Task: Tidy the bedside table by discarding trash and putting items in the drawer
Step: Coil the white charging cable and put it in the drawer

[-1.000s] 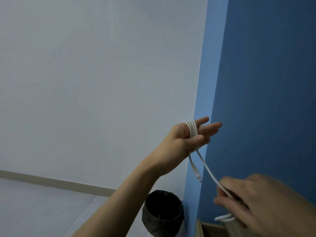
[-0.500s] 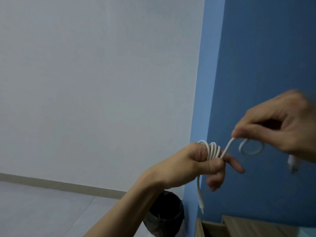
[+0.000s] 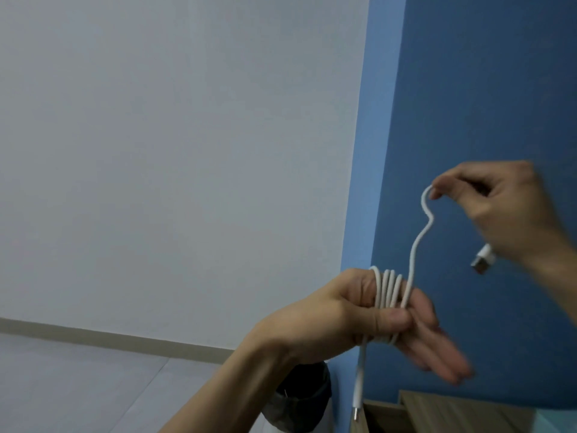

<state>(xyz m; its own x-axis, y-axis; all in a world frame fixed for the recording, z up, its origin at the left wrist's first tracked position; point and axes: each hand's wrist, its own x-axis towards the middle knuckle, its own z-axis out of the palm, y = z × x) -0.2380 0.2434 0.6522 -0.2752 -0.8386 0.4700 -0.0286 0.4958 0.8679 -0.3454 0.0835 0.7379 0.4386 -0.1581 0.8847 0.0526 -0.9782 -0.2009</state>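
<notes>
Since half a second earlier, the right hand (image 3: 505, 210) had risen above the left hand (image 3: 343, 320), drawing the free strand of the white cable (image 3: 388, 292) up into a wavy line. Its fingers pinched that strand at the top, and the USB plug (image 3: 483, 260) hung just below them. Coils lay wound round the left hand's straightened fingers, the thumb clamping them, and the small plug (image 3: 357, 412) dangled beneath. Below those fingers stood a dark bin (image 3: 299, 398) and a wooden tabletop (image 3: 452, 407).
</notes>
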